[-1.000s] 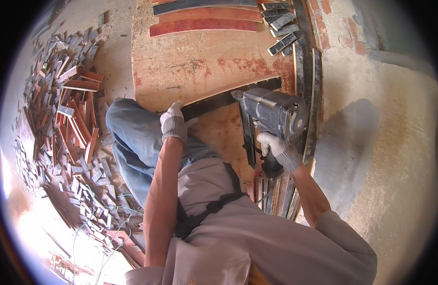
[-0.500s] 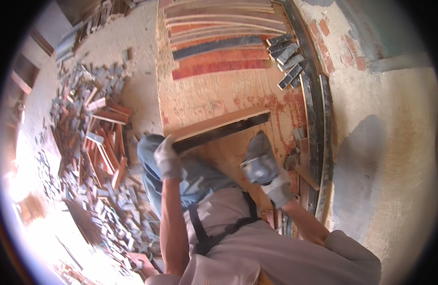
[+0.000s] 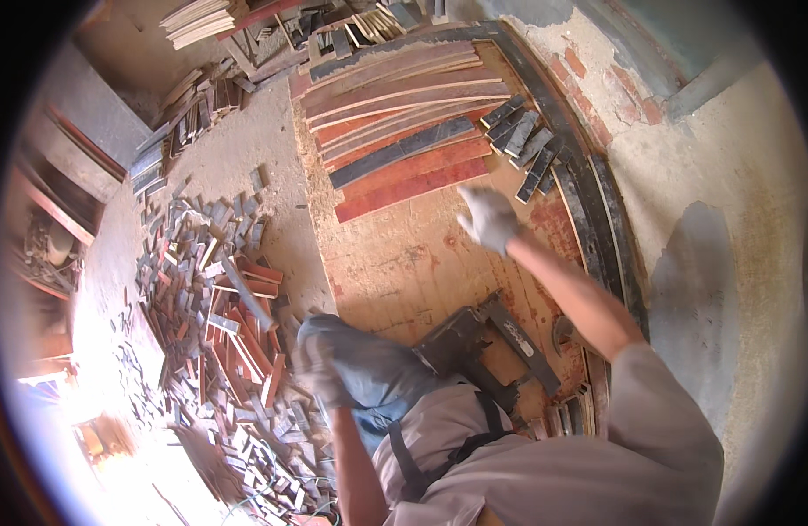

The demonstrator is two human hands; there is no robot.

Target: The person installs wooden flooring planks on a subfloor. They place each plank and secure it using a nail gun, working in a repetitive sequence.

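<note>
My right hand (image 3: 490, 219), in a pale work glove, is stretched out over the bare plywood board (image 3: 395, 263) and holds nothing. It hovers just below a row of red, brown and dark planks (image 3: 404, 145) laid side by side. My left hand (image 3: 320, 373), also gloved, is blurred and sits by my blue-trousered knee (image 3: 377, 368). A dark nail gun (image 3: 474, 346) lies on the board beside a dark strip (image 3: 519, 331), between my knee and my right arm; neither hand touches it.
Short dark offcuts (image 3: 526, 140) lie by the curved black rails (image 3: 597, 202) on the right. A large heap of red and grey wood scraps (image 3: 220, 307) covers the floor on the left. More stacked planks (image 3: 202, 17) lie at the top.
My right hand has let go of the nail gun, which now lies on the board, and has reached forward toward the planks. My left hand has left the dark strip and pulled back to my knee.
</note>
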